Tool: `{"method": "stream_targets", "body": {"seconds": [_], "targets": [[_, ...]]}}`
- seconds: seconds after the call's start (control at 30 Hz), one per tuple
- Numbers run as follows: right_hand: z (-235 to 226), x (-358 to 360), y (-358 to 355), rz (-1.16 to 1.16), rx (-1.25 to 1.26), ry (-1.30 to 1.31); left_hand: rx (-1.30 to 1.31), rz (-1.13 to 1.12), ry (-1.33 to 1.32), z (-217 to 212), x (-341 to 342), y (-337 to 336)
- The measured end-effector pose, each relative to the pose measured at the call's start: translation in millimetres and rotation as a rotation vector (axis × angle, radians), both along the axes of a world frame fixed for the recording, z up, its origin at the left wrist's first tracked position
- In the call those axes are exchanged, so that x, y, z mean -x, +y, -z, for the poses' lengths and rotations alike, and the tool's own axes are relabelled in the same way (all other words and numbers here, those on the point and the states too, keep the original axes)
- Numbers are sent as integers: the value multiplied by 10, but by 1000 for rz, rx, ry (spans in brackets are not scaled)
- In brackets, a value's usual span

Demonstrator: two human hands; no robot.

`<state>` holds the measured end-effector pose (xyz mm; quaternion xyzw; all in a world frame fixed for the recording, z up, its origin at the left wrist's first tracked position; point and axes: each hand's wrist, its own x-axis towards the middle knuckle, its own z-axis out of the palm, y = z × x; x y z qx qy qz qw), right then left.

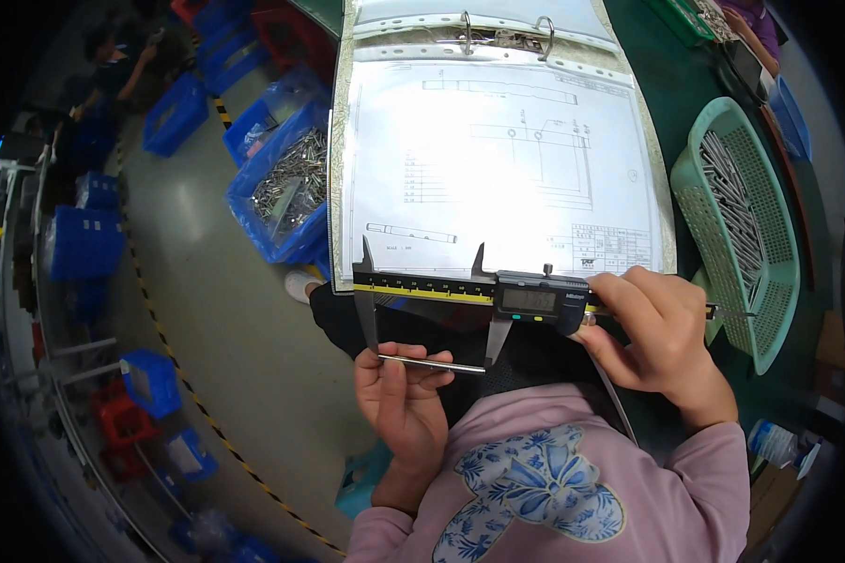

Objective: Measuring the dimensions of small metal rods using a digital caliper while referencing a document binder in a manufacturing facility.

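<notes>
My right hand [655, 333] is closed around the right end of a digital caliper [422, 284], thumb below its display housing. The caliper lies level across the picture, its long jaws pointing toward me. Between those jaws is a thin metal rod [432, 364], pinched by the thumb and fingers of my left hand [404, 399]. The rod's right end is at the right jaw; its left end is by the left jaw, partly among my fingers. Beyond the caliper, an open ring binder [347, 141] shows a technical drawing [498, 159], washed out by glare in the middle.
A pale green plastic basket [781, 300] with many metal rods stands right on the green table [657, 56]. Left, blue crates [253, 230] hold small metal parts above the floor [197, 235]. A bottle [772, 443] lies at lower right. Other people [127, 70] are at the far left and far right.
</notes>
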<state>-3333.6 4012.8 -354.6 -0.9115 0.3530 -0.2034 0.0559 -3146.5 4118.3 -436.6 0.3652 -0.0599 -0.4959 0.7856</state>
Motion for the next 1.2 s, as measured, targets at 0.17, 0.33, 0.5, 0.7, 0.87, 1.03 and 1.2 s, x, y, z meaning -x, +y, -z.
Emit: {"method": "stream_targets", "body": {"seconds": [0.17,0.33,0.5,0.7,0.87,1.03,1.2], "targets": [[-21,-14,-23,6,23,43,-24,-4,-29,11,-10,-30],[18,-25,-52,-35,98,-30,0,-9,-59,10,-36,-71],[1,35,-12,-11,124,-10,-14,9,-49,-3,-7,-91],[23,112,65,24,131,-21,1,51,-43,43,16,-55],[57,144,65,20,137,-38,-7,56,-42,86,23,-51],[46,138,42,28,125,-26,-13,62,-35,100,12,-66],[48,131,21,11,135,-38,-36,55,-57,69,3,-63]]}}
